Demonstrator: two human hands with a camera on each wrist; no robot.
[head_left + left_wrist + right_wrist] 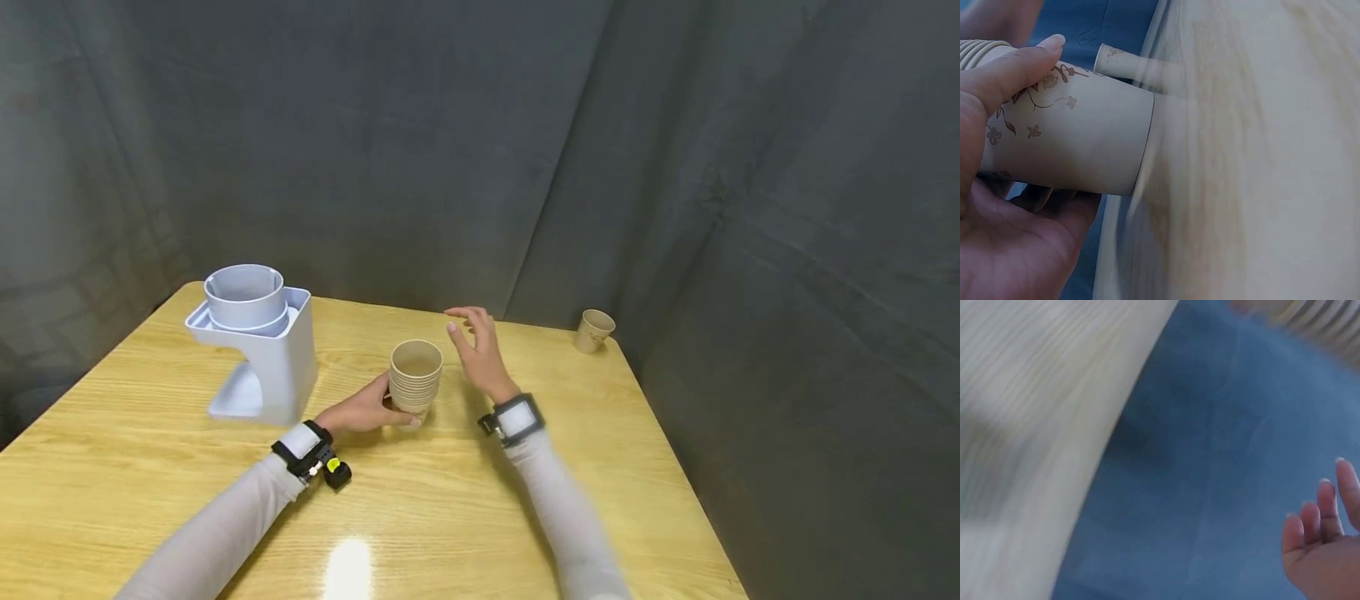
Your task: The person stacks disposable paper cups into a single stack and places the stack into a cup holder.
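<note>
My left hand grips a stack of tan paper cups low on its side, mouths facing up. In the left wrist view, the thumb lies along the lowest cup, which bears a brown flower print. To the right of the stack, my right hand is raised with nothing in it, fingers loosely extended. The right wrist view shows its fingers apart from the stacked rims at the top corner.
A pale grey stand with a round holder on top is at the table's left. One single paper cup stands upright near the back right corner. Dark curtains hang behind the wooden table.
</note>
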